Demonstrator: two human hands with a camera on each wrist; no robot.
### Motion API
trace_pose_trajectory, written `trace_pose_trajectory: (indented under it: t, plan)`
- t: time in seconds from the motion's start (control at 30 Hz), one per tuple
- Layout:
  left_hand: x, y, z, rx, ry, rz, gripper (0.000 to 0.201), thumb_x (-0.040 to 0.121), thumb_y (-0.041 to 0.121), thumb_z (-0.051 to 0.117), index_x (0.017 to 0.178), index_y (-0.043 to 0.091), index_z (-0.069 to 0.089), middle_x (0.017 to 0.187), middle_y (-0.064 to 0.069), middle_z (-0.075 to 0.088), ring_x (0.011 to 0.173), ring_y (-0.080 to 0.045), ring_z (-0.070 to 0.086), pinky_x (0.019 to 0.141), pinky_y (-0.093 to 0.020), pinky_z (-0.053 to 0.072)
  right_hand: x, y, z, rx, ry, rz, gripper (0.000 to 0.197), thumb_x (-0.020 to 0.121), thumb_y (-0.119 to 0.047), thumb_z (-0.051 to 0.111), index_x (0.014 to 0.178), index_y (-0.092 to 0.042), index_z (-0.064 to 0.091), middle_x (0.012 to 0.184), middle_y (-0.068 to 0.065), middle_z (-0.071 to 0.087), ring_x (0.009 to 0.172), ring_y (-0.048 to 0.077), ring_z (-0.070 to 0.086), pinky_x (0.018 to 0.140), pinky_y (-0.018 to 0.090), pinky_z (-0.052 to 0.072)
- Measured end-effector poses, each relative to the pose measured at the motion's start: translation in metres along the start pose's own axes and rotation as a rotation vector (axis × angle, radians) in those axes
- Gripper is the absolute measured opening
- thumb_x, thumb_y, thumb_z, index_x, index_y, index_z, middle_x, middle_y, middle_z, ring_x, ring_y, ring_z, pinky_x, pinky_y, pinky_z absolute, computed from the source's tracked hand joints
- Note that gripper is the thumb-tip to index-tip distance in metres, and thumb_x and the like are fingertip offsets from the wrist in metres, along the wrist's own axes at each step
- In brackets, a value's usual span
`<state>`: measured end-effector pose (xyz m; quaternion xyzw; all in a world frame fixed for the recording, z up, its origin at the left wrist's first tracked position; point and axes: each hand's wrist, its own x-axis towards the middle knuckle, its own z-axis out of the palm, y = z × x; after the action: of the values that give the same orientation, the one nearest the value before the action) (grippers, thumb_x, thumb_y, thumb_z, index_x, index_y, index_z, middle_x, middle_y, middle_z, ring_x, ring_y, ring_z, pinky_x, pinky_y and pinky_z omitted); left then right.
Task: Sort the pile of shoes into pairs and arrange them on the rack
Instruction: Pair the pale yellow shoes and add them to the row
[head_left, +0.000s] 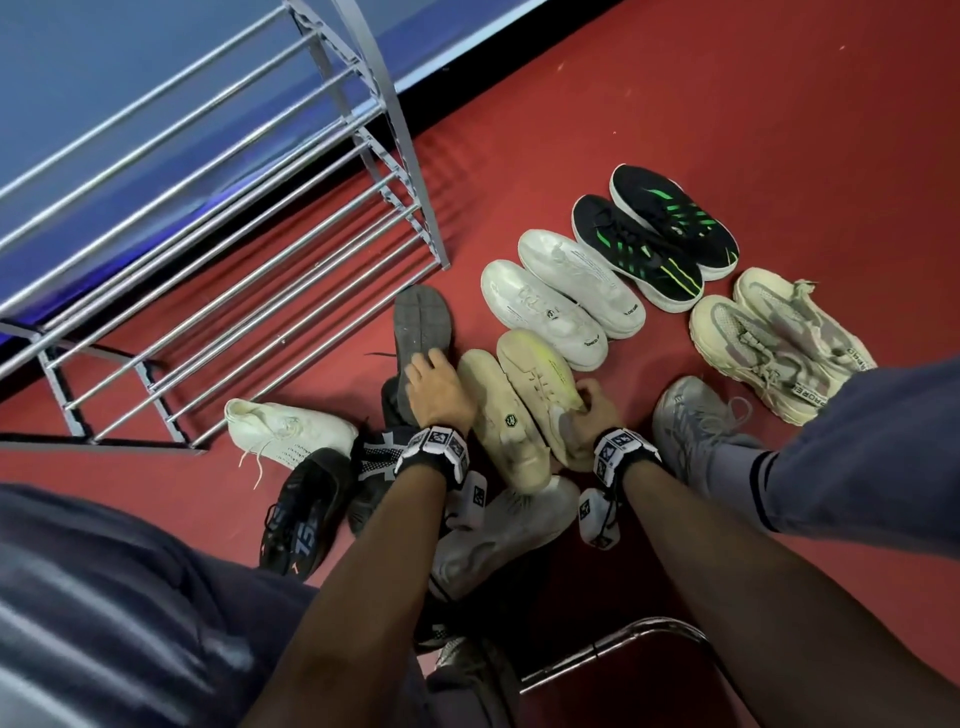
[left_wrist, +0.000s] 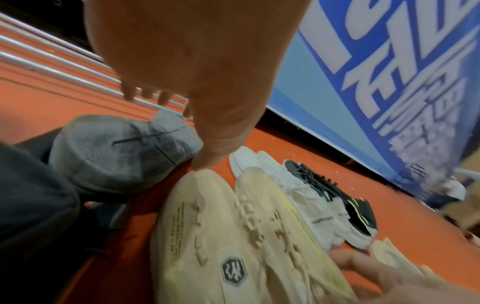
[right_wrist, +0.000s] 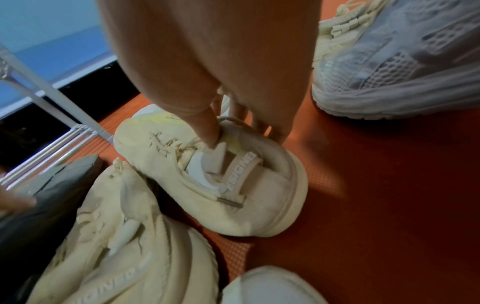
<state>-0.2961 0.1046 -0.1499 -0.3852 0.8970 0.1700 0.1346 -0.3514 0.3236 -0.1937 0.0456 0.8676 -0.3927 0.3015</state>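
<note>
Two cream sneakers lie side by side on the red floor. My right hand (head_left: 592, 402) (right_wrist: 244, 139) pinches the right cream sneaker (head_left: 540, 374) (right_wrist: 207, 181) at its collar, thumb (right_wrist: 205, 131) inside on the tongue and fingers outside. The left cream sneaker (head_left: 498, 421) (left_wrist: 202, 236) lies against it. My left hand (head_left: 434, 376) (left_wrist: 179, 123) reaches over an upturned grey-soled shoe (head_left: 421, 322) (left_wrist: 116, 152), fingers fairly straight on the sole and thumb by the cream toe. The grey metal rack (head_left: 435, 239) stands at the left with nothing on its bars.
A white pair (head_left: 561, 296), a black-and-green pair (head_left: 654, 239) and a chunky cream pair (head_left: 779, 338) sit in rows on the right. Loose shoes lie near my knees: a white one (head_left: 291, 426), a black one (head_left: 306, 509), another white one (head_left: 498, 530). My foot wears a grey sneaker (head_left: 691, 421).
</note>
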Motion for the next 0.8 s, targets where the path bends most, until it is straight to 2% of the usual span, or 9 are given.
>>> trace_pose_trajectory:
  t: [0.07,0.13,0.2,0.27,0.33,0.43,0.57,0.67,0.8]
  plan:
    - [0.01,-0.011,0.0,0.003,-0.069,-0.122,0.1,0.081,0.044,0.072,0.156,0.012,0.014,0.161,-0.026,0.015,0.148,-0.042,0.019,0.117,-0.054,0.027,0.002,-0.003,0.002,0.06,-0.002,0.023,0.033,0.083,-0.006,0.057,0.107,-0.028,0.051,0.081,-0.005,0.063,0.072,0.022,0.062,0.059,0.024,0.049]
    - [0.016,-0.031,0.004,-0.062,-0.156,-0.233,0.121,0.076,0.054,0.076,0.159,0.016,-0.004,0.161,-0.025,0.013,0.147,-0.042,0.022,0.116,-0.056,0.029,0.005,-0.005,0.006,0.086,-0.043,0.031,0.034,0.084,-0.004,0.057,0.108,-0.028,0.053,0.088,-0.002,0.063,0.073,0.023,0.064,0.06,0.029,0.055]
    - [0.012,-0.05,0.011,-0.04,-0.142,-0.213,0.119,0.077,0.059,0.075,0.157,0.007,0.004,0.152,-0.023,0.031,0.138,-0.039,0.037,0.108,-0.051,0.038,0.007,-0.007,0.008,0.095,-0.093,0.031,0.035,0.083,-0.006,0.059,0.106,-0.031,0.056,0.093,-0.002,0.063,0.076,0.024,0.066,0.066,0.038,0.058]
    - [0.005,-0.061,0.016,-0.002,-0.06,-0.167,0.106,0.077,0.063,0.073,0.148,0.002,0.023,0.141,-0.02,0.043,0.129,-0.036,0.048,0.1,-0.048,0.044,0.009,-0.007,0.013,0.095,-0.106,0.034,0.034,0.081,-0.007,0.061,0.104,-0.032,0.058,0.098,0.0,0.065,0.08,0.024,0.067,0.069,0.037,0.059]
    - [0.003,-0.061,0.008,-0.006,-0.012,-0.173,0.1,0.067,0.068,0.077,0.132,0.005,0.035,0.129,-0.016,0.051,0.118,-0.035,0.057,0.093,-0.046,0.048,0.011,-0.008,0.018,0.109,-0.101,0.029,0.035,0.081,-0.005,0.06,0.109,-0.027,0.06,0.101,0.004,0.066,0.083,0.024,0.066,0.068,0.033,0.057]
    - [0.003,-0.064,-0.016,0.047,-0.055,-0.222,0.104,0.051,0.081,0.077,0.117,0.011,0.038,0.12,-0.011,0.057,0.112,-0.031,0.061,0.092,-0.044,0.051,0.014,-0.012,0.026,0.119,-0.078,0.035,0.036,0.082,-0.003,0.06,0.114,-0.021,0.062,0.097,0.003,0.066,0.079,0.024,0.064,0.063,0.028,0.053]
    - [-0.014,-0.096,-0.025,0.012,-0.097,-0.339,0.102,0.057,0.078,0.075,0.121,0.008,0.037,0.121,-0.012,0.064,0.113,-0.031,0.064,0.091,-0.04,0.053,0.015,-0.028,0.043,0.104,-0.126,-0.005,0.032,0.085,-0.011,0.07,0.117,-0.015,0.064,0.101,0.007,0.066,0.088,0.023,0.063,0.074,0.028,0.051]
    - [-0.028,-0.114,-0.027,0.012,-0.12,-0.417,0.1,0.063,0.077,0.071,0.124,0.005,0.039,0.12,-0.011,0.066,0.114,-0.03,0.065,0.09,-0.038,0.05,0.013,-0.037,0.056,0.111,-0.132,-0.019,0.034,0.086,-0.011,0.072,0.118,-0.01,0.063,0.102,0.01,0.065,0.088,0.021,0.059,0.074,0.024,0.044]
    - [-0.019,-0.118,-0.037,0.083,-0.242,-0.415,0.107,0.061,0.081,0.066,0.132,0.003,0.051,0.122,-0.007,0.063,0.113,-0.028,0.065,0.089,-0.036,0.053,0.012,-0.035,0.065,0.107,-0.091,0.006,0.034,0.087,-0.007,0.069,0.121,-0.006,0.063,0.096,0.006,0.065,0.086,0.02,0.06,0.073,0.023,0.043]
